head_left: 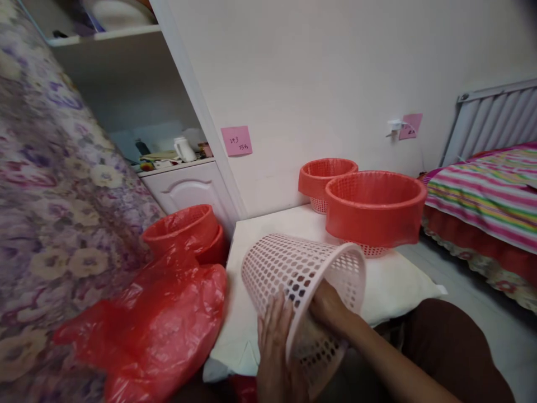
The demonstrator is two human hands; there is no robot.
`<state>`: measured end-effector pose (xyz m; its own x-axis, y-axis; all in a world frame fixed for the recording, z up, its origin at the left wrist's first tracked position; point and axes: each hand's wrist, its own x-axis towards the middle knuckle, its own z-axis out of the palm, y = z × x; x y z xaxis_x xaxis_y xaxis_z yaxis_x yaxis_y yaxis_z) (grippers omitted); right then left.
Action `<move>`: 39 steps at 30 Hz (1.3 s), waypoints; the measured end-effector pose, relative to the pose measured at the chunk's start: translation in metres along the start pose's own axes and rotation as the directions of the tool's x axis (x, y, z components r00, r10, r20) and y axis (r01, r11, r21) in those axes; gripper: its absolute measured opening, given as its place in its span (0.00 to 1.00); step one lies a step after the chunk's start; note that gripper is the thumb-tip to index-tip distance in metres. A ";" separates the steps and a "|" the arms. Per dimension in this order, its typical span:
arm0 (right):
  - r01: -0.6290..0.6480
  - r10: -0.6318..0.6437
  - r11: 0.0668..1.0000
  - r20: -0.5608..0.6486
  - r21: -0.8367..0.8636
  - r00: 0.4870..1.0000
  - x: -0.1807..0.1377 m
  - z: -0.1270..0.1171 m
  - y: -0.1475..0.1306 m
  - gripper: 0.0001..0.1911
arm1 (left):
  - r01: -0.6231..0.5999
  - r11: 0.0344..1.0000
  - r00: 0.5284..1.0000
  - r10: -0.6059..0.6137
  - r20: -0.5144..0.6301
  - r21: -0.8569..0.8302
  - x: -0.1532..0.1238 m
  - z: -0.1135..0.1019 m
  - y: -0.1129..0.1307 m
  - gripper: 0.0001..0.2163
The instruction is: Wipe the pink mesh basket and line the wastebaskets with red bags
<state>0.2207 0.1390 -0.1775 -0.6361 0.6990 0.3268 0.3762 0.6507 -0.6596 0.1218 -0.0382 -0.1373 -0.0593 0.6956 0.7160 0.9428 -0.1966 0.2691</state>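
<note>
A pale pink perforated plastic basket (293, 268) lies tilted on its side over the white cushioned surface (398, 282), its mouth toward me. My left hand (274, 347) rests flat against its outer wall with fingers stretched out. My right hand (329, 308) reaches inside the basket's mouth; its fingers are mostly hidden by the rim. A heap of red plastic bags (155, 319) lies just left of the basket.
Two baskets lined with red bags (375, 207) (325, 179) stand at the back of the white surface. More red-lined baskets (184, 229) lie at the left by a floral fabric (54, 212). A white cupboard (188, 187), wall and striped bed (486, 190) surround.
</note>
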 end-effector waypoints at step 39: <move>-0.069 -0.014 0.929 0.221 0.363 0.975 -0.058 0.037 -0.001 0.24 | 0.331 0.917 0.884 -0.384 -0.268 -0.222 -0.032 0.038 0.003 0.25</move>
<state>0.2321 0.0870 -0.2208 -0.7744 0.6071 0.1784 0.1485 0.4485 -0.8813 0.1390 -0.0345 -0.1836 -0.5021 0.5051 0.7019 0.7724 -0.1031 0.6267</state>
